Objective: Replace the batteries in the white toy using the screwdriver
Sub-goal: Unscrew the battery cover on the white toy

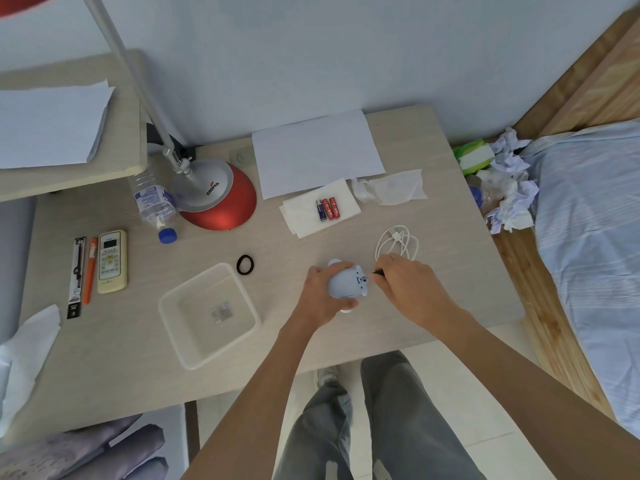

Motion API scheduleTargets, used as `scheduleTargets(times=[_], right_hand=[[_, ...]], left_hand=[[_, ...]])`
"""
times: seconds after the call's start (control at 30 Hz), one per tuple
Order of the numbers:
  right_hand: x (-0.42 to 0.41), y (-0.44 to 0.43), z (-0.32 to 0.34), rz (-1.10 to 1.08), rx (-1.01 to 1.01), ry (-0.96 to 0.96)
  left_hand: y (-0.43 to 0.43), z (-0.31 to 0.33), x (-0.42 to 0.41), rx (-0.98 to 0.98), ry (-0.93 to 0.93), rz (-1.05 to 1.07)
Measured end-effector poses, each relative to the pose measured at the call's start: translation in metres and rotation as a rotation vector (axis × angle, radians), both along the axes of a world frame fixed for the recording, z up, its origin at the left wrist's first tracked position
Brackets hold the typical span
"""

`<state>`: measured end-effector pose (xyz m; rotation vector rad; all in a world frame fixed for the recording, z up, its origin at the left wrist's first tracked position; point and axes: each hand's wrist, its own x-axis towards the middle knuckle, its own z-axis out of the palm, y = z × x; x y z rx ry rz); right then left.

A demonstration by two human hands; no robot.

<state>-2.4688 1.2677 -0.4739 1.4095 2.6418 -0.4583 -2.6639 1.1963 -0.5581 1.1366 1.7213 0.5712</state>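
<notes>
We are gripping the seemingly light, slippery white toy [343,283] round its body with our left hand [317,293] while our right hand [406,283] is pinching the screwdriver [378,272].

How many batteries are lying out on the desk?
3, side by side on the white napkin: a blue battery, a middle red battery and a right red battery. Any inside the white toy would be hidden.
</notes>
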Motion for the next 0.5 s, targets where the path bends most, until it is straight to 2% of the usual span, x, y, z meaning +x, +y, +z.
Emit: scheduleTargets(times=[0.4,0.5], right_hand=[[0.0023,-0.0002,0.0021,-0.024,-0.034,0.009],[0.0048,-0.0017,0.0033,-0.013,-0.059,0.073]], left_hand=[[0.0004,0.0040,-0.0028,0.023,-0.031,-0.010],[0.0003,0.0040,-0.0030,0.034,-0.056,-0.002]])
